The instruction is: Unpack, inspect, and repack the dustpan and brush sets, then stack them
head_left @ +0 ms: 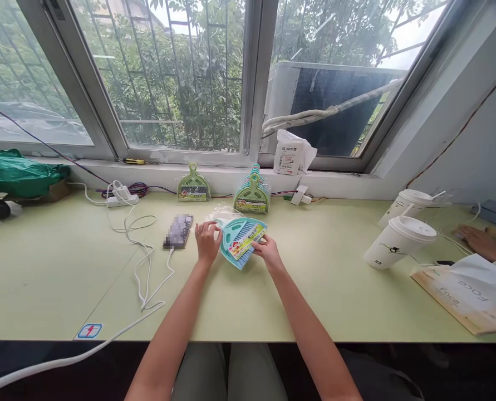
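Note:
A teal dustpan and brush set (pixel 231 234) is tilted just above or on the table in front of me, a printed label across its blue bristles. My right hand (pixel 268 252) grips its right edge, thumb by the label. On the other side, my left hand (pixel 208 240) closes with bent fingers at the handle end, against clear plastic film (pixel 222 213); how much of the handle is inside the fingers is hidden. Behind it, a row of green and teal dustpan sets (pixel 251 197) stands upright by the sill, and one green set (pixel 193 186) leans to its left.
A phone (pixel 178 231) on a white cable (pixel 147 278) lies left of my hands. At right are two lidded paper cups (pixel 400 239), a tissue pack (pixel 460 295) and another person's hand (pixel 481 242). A power strip (pixel 122 197) and green plastic bag (pixel 18 174) sit back left.

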The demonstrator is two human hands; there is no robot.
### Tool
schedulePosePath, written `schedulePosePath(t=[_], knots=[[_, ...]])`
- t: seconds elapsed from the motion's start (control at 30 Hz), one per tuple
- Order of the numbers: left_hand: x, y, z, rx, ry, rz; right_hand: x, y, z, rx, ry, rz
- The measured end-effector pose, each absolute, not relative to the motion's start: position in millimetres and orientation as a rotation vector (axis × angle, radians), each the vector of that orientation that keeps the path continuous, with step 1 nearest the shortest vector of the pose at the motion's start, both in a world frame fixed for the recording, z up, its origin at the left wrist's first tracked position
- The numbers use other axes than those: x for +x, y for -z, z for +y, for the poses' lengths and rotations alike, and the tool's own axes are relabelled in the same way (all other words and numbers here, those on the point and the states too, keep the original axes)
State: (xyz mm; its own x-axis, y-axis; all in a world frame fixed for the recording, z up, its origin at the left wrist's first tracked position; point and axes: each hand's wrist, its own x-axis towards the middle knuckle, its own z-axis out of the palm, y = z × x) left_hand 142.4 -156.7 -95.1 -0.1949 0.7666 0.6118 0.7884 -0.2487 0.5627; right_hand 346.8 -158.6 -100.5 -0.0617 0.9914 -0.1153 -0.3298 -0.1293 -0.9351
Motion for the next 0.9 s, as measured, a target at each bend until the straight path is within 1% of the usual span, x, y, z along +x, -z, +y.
schedulePosePath(t=[0.13,0.2,0.23,0.3,0.4,0.47,0.53,0.6,0.73,0.8,0.9], knots=[[150,89,-162,-2.283,1.479,-1.756,333,111,-164,-1.002,-1.523,-0.846],[154,86,-165,-2.274,1.556,-1.747,331,113,-165,-0.968,-1.484,-0.789],[155,85,-166,-2.214,1.651,-1.768,331,112,-165,-0.944,-1.459,-0.764],[154,83,-165,-1.954,1.999,-1.838,332,110,-164,-0.891,-1.423,-0.738],[148,85,-158,-1.558,2.745,-1.918,333,105,-166,-0.835,-1.426,-0.760],[143,87,-154,-1.648,3.180,-1.932,332,102,-168,-0.815,-1.443,-0.783],[141,90,-151,-1.973,3.379,-1.883,331,100,-170,-0.802,-1.437,-0.781],[145,91,-151,-2.258,3.365,-1.839,331,100,-170,-0.787,-1.391,-0.741],[157,92,-157,-2.788,3.132,-1.838,335,99,-167,-0.771,-1.291,-0.659],[161,92,-159,-2.821,3.100,-1.842,338,99,-165,-0.788,-1.298,-0.682],[164,92,-160,-2.626,3.125,-1.971,342,98,-162,-0.821,-1.340,-0.755]])
